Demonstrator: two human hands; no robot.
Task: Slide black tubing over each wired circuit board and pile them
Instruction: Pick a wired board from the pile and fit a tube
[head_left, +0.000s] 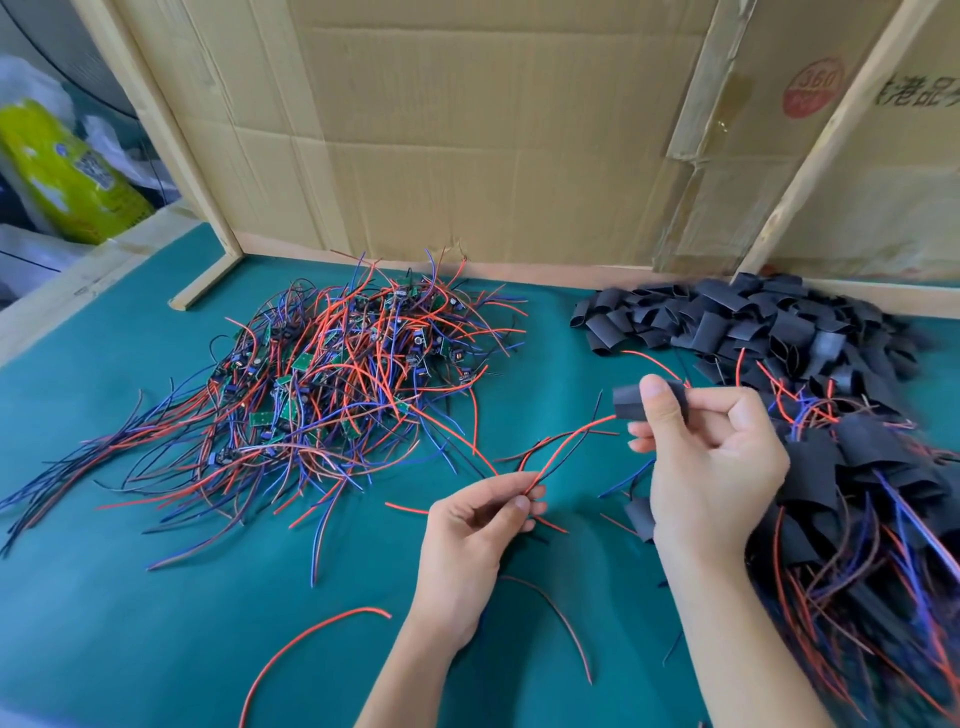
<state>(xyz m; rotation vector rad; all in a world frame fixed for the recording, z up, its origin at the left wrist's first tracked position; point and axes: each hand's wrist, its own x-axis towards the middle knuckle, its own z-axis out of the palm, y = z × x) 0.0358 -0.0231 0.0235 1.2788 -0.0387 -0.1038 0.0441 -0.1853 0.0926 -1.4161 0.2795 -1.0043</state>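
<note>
1. The right hand (711, 457) forms the main grip: thumb and curled fingers pinch a short piece of black tubing (631, 402), with red and black wires (566, 447) coming out of its lower end. Whether the board is fully inside cannot be told.
2. The left hand (480, 525) pinches the free ends of those wires between thumb and fingertips, at about 7 o'clock from the tubing.
3. The tubing looks light, soft and easily flattened, so I would hold it by its flat sides; the wires are thin and limp, best pulled gently near their ends so the solder joints are not strained.
4. Both forearms rise from the bottom edge, hands held above the green desk (156, 597).
5. Outward: bare wired boards (332, 374) lie heaped at 10 o'clock, loose tubing pieces (753, 322) at 1 o'clock, and the finished sleeved pile (857, 499) at 3 to 5 o'clock.
</note>
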